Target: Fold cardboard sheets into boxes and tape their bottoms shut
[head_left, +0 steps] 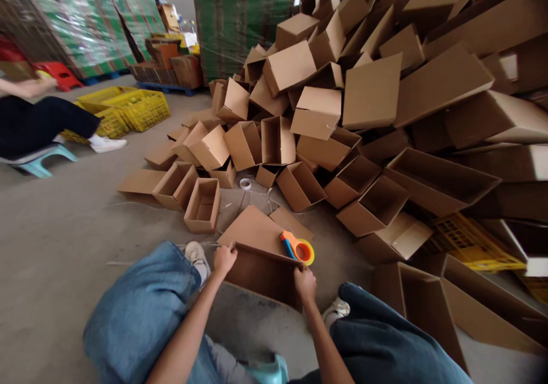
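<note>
Between my knees is an open cardboard box (261,278), its dark inside facing me. My left hand (224,260) is closed on its left end, and my right hand (305,284) grips the right end. Just beyond the box lies a flat piece of cardboard (252,230). An orange tape dispenser (299,249) with a roll of yellow tape rests there, near the box's far right edge. Part of each hand's grip is hidden behind the box walls.
A big heap of cardboard boxes (317,110) rises ahead and to the right. A white tape roll (245,184) lies on the floor. At left, a person sits on a blue stool (47,158) by yellow crates (141,109). More open boxes (422,298) stand beside my right knee.
</note>
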Motion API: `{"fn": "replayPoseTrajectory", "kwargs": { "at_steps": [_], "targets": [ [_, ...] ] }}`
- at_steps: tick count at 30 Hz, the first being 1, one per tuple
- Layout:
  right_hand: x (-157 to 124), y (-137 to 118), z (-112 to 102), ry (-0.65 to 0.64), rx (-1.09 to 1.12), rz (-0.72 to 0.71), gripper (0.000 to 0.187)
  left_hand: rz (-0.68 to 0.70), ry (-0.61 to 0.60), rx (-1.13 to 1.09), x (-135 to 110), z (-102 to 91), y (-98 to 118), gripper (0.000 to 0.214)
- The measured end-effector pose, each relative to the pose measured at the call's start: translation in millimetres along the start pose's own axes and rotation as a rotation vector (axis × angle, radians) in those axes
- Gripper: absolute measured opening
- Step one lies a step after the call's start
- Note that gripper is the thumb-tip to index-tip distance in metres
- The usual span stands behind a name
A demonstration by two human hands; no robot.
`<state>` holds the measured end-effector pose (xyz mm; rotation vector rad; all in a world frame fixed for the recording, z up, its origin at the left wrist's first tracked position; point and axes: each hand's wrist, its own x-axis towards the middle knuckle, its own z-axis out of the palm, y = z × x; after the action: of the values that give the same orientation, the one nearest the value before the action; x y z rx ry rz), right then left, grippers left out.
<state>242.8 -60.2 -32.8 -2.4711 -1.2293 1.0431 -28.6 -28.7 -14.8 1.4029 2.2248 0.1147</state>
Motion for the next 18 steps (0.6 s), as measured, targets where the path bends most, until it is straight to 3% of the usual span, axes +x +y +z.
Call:
{"fn": "replayPoseTrajectory", "kwargs": {
  "at_steps": [10,18],
  "targets": [
    [-6,-4,-3,0.002,-0.043,0.016,0.042,0.033,0.011,0.017,1,2.6,-5,0.041],
    [-21,-13,-5,0.138,-0.218,0.024,0.044,0.012,0.050,0.030,-4,0.9,-3,0.044]
  ]
}}
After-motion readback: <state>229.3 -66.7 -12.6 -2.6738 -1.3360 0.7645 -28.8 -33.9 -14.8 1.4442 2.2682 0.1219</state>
